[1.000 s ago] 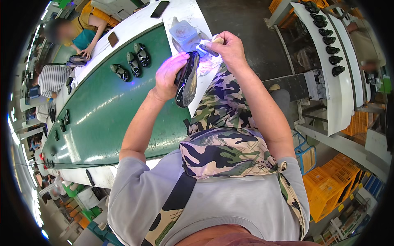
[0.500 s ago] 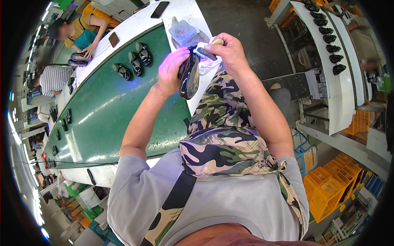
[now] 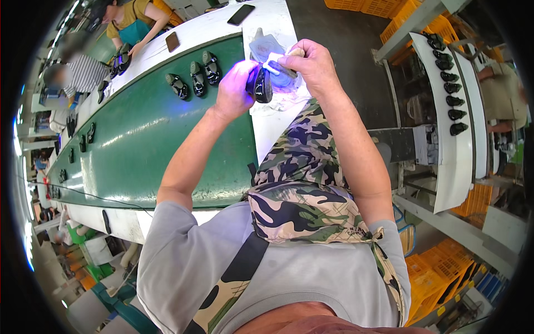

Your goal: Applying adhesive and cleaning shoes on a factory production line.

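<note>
Shoe (image 3: pixel 263 88): raised above white bench (image 3: pixel 273 16), tipped more end-on to the view than in the earlier frame | Left hand (image 3: pixel 235 92): gripping shoe | Right hand (image 3: pixel 312 64): pinching white cloth (image 3: pixel 272 63) at shoe's far end | Blue container (image 3: pixel 267 47): just beyond cloth | Three shoes (image 3: pixel 197 79): on green surface (image 3: pixel 183 133), left of shoe

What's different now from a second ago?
The left hand has tipped the shoe more end-on and moved it farther out. The view shifted slightly. Neither hand took or released anything: the right hand still holds the white piece, and three shoes stay on the green table.
</note>
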Action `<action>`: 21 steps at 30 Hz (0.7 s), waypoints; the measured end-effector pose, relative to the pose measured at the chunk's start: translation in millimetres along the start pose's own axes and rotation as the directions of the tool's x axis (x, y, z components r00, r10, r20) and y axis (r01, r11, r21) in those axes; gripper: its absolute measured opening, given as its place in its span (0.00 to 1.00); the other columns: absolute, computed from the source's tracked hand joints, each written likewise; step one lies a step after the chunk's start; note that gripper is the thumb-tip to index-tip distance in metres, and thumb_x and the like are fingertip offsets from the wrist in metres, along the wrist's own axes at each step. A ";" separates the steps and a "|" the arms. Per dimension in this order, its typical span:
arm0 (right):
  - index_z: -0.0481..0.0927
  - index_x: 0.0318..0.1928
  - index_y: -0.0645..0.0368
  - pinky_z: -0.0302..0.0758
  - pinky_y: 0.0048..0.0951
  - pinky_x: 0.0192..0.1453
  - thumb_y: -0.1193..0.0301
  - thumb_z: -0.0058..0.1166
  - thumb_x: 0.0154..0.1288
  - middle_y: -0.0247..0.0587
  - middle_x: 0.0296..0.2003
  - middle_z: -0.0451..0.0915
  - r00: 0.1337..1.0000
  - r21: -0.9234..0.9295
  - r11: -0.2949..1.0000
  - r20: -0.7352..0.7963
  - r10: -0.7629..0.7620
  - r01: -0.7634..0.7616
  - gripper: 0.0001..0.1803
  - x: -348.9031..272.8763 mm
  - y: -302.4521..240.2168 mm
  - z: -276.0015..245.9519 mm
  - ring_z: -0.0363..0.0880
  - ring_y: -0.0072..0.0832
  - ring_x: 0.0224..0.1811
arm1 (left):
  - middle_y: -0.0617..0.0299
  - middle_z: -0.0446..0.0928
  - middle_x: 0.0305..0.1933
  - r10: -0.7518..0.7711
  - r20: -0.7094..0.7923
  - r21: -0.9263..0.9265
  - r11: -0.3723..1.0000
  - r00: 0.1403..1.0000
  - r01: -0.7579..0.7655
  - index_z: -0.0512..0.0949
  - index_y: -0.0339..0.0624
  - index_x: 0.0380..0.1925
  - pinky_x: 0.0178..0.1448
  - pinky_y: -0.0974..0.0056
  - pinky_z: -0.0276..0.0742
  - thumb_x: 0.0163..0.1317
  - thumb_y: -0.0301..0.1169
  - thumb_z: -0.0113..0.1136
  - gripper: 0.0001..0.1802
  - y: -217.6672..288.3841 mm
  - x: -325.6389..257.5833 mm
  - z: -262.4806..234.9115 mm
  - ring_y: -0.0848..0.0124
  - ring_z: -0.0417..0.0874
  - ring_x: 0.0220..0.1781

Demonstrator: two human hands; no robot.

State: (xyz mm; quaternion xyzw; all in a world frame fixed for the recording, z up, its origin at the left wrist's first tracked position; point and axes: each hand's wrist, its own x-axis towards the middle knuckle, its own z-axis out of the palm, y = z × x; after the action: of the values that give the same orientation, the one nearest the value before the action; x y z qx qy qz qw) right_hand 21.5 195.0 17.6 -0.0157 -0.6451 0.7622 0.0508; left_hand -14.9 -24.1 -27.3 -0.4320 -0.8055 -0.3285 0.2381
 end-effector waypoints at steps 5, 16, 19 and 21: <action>0.78 0.31 0.61 0.72 0.21 0.36 0.80 0.67 0.54 0.27 0.26 0.74 0.998 -0.086 0.995 0.035 -0.046 0.049 0.09 11.7 -11.3 15.4 0.72 0.16 0.29 | 0.48 0.80 0.49 -0.122 0.069 0.045 0.992 0.990 0.119 0.73 0.39 0.53 0.51 0.56 0.83 0.43 0.24 0.73 0.33 -5.1 -5.4 -13.7 0.51 0.85 0.48; 0.77 0.32 0.61 0.73 0.20 0.37 0.82 0.64 0.55 0.28 0.29 0.74 0.994 -0.018 0.995 0.055 -0.094 0.095 0.08 20.7 -12.8 29.4 0.72 0.16 0.29 | 0.50 0.83 0.35 -0.454 0.515 0.034 0.858 0.727 0.512 0.77 0.40 0.48 0.47 0.57 0.83 0.36 0.35 0.79 0.35 11.1 4.7 -59.2 0.55 0.86 0.39; 0.76 0.31 0.62 0.73 0.20 0.37 0.82 0.63 0.56 0.27 0.29 0.74 0.991 -0.101 0.986 0.023 -0.132 0.134 0.08 24.7 -6.5 28.3 0.71 0.15 0.30 | 0.50 0.84 0.36 -0.472 0.641 0.063 0.819 0.606 0.571 0.79 0.36 0.45 0.47 0.59 0.82 0.33 0.36 0.80 0.35 8.6 8.3 -66.5 0.59 0.86 0.37; 0.79 0.29 0.64 0.74 0.22 0.33 0.80 0.61 0.51 0.29 0.24 0.77 0.975 -0.169 0.961 -0.002 -0.221 0.218 0.05 31.7 5.5 26.2 0.73 0.15 0.27 | 0.52 0.84 0.38 -0.409 0.727 -0.067 0.757 0.552 0.649 0.80 0.33 0.44 0.48 0.60 0.81 0.34 0.35 0.80 0.33 -1.0 3.2 -65.6 0.64 0.85 0.38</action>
State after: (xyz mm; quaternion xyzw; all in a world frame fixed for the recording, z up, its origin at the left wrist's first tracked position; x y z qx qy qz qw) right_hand -12.7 171.5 17.8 0.0437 -0.7042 0.6947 0.1401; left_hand -10.8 -71.0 18.6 -0.2856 -0.8602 -0.3349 -0.2575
